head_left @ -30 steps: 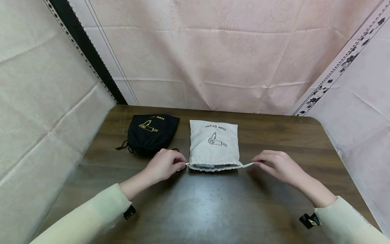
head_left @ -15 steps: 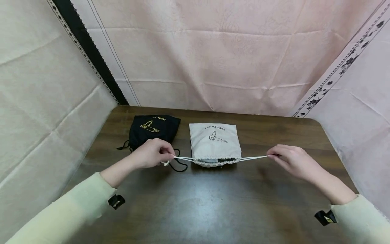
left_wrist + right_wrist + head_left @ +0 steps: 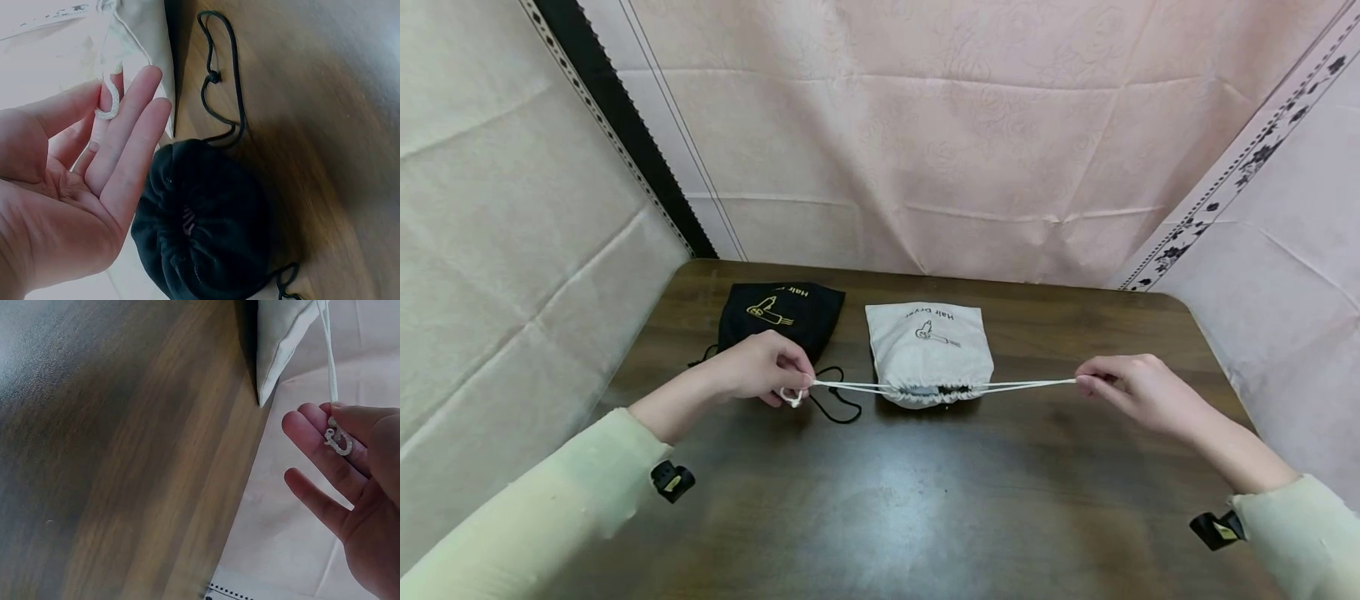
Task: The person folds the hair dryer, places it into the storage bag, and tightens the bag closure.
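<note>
A white cloth drawstring bag, printed "Hair Dryer", lies on the table with its gathered mouth toward me. Its mouth is partly open, and something inside shows only as pale and dark patches. My left hand pinches the white cord on the left, the knotted end dangling below the fingers. On the right, my right hand pinches the other cord between thumb and fingers; its knot shows in the right wrist view. Both cords are stretched taut sideways.
A black drawstring bag with a yellow hair dryer print lies left of the white one, partly behind my left hand. Its loose black cord loops on the wooden table. Pink cloth hangs behind the table.
Both hands have moved apart, the left leftward and the right rightward, drawing out longer lengths of white cord. The white bag's mouth has gathered narrower.
</note>
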Demonstrator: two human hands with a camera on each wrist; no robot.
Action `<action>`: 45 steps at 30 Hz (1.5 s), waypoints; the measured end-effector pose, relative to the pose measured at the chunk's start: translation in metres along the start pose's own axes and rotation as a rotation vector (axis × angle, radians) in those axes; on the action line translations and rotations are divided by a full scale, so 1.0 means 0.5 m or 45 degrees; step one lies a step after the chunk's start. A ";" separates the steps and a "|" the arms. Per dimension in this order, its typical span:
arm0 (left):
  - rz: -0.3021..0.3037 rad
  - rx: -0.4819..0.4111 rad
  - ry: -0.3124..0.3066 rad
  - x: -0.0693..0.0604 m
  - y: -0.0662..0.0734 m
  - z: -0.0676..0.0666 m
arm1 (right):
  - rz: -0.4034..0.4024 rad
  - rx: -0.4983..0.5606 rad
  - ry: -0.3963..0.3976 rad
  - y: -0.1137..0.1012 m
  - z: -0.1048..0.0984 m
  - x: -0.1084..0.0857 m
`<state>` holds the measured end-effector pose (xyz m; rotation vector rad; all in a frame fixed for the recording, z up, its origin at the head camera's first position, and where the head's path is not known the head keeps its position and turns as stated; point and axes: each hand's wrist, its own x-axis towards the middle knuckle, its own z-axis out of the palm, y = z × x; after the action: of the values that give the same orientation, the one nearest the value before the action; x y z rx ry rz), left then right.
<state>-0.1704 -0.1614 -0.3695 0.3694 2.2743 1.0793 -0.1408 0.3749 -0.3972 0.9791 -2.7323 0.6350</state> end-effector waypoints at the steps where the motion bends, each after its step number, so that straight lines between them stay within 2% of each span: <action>1: 0.004 0.007 0.006 -0.002 -0.001 -0.002 | 0.015 0.021 -0.013 0.003 0.000 -0.001; 7: 0.037 0.060 0.055 -0.020 -0.008 -0.014 | 0.109 0.113 -0.056 0.025 -0.007 -0.014; 12: 0.064 0.147 0.130 -0.035 -0.017 -0.031 | 0.166 0.095 -0.061 0.052 -0.016 -0.034; 21: 0.009 0.225 0.267 -0.059 -0.026 -0.056 | 0.232 0.047 -0.030 0.077 -0.020 -0.054; 26: 0.005 0.130 0.341 -0.047 -0.027 -0.057 | 0.267 0.072 0.012 0.075 -0.019 -0.040; 30: 0.004 0.094 0.443 -0.034 -0.017 -0.062 | 0.301 0.055 0.078 0.078 -0.018 -0.014; 40: 0.020 0.213 0.722 0.013 0.023 -0.063 | 0.324 0.026 0.092 0.103 -0.014 0.070; 42: 0.032 0.225 0.739 0.017 0.027 -0.060 | 0.332 0.028 0.094 0.106 -0.014 0.077; 45: 0.049 0.212 0.713 0.017 0.029 -0.055 | 0.335 0.030 0.090 0.103 -0.011 0.079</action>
<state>-0.1938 -0.1650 -0.3477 0.1892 2.8726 1.1180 -0.2037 0.3909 -0.3978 0.5925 -2.8193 0.7288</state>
